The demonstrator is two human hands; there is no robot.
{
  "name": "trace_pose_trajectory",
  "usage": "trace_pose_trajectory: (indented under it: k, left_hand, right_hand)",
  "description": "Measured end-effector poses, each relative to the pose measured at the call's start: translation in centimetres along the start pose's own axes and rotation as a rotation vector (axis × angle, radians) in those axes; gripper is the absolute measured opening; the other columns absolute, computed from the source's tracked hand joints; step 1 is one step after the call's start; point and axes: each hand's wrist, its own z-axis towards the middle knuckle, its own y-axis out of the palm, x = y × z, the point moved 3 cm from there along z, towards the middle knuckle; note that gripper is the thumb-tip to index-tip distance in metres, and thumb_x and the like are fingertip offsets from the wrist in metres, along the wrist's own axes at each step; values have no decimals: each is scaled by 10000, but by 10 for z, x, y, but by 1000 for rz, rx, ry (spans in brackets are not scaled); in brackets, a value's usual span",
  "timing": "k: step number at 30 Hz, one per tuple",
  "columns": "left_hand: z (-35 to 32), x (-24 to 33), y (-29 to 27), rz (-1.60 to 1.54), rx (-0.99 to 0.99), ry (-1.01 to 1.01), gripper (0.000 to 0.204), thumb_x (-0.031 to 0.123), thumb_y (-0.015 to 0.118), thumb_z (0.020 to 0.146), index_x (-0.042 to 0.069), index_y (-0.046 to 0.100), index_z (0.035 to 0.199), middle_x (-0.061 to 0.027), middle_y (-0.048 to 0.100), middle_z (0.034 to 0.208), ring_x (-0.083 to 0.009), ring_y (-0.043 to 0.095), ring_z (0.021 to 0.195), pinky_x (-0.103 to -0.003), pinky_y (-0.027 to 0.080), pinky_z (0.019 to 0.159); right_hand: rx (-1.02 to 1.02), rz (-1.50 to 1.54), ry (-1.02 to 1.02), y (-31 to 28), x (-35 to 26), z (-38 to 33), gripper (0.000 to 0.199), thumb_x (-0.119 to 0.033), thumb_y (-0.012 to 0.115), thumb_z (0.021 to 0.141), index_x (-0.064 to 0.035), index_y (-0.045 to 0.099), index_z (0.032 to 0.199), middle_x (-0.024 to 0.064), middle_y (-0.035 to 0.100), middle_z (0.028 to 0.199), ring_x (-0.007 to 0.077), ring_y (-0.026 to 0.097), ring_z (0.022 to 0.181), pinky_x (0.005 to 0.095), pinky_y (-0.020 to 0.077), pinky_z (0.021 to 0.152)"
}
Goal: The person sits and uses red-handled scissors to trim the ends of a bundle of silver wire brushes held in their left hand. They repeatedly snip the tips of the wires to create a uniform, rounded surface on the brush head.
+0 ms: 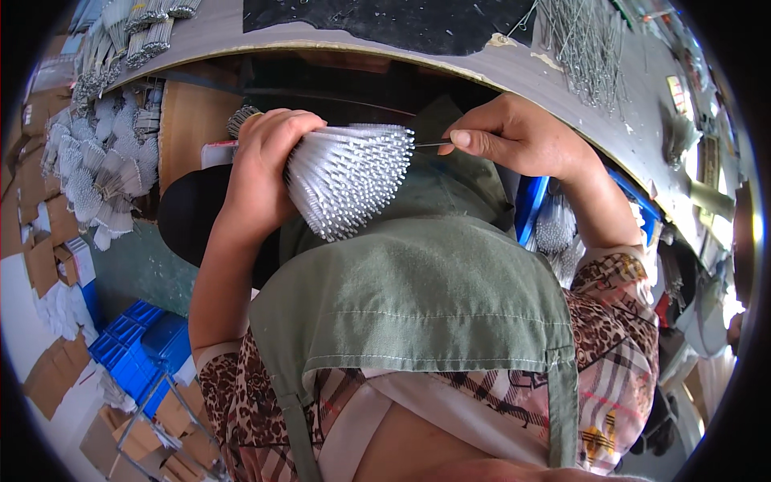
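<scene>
One view only, from a camera worn on the person's head, facing steeply down along the chest and green apron (418, 297). It sits close to the raised hands, which fill the upper middle. The wide lens bends the workbench edge (554, 80) into an arc and darkens the corners.
</scene>
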Motion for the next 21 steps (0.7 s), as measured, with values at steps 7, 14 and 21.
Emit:
trace_pose_trajectory:
  k: [7, 14, 21]
  left_hand:
    - [-1, 0, 1, -6, -4, -12, 356, 76, 663, 630, 69, 557, 969, -101, 614, 929, -295, 572, 912, -395, 389, 857]
    - [-9, -16, 8, -179, -17, -163, 339, 59, 658, 693, 31, 546, 1012, -106, 625, 960, -260, 590, 931, -352, 440, 831]
    - [-26, -58, 34, -7, -72, -46, 386, 132, 678, 747, 48, 575, 1109, -86, 599, 1118, -272, 548, 1056, -380, 393, 951]
  right_hand:
    - [27, -76, 8, 0, 0, 0, 325, -372, 569, 873, -76, 700, 893, 83, 676, 772, 190, 645, 709, 287, 497, 647]
    - [52, -37, -61, -1, 5, 0, 361, -333, 513, 912, -5, 664, 908, 80, 628, 738, 155, 554, 633, 270, 433, 611]
    - [99, 269, -92, 15, 8, 15, 506, -464, 365, 947, -10, 589, 959, 9, 522, 669, 98, 490, 651, 234, 418, 634]
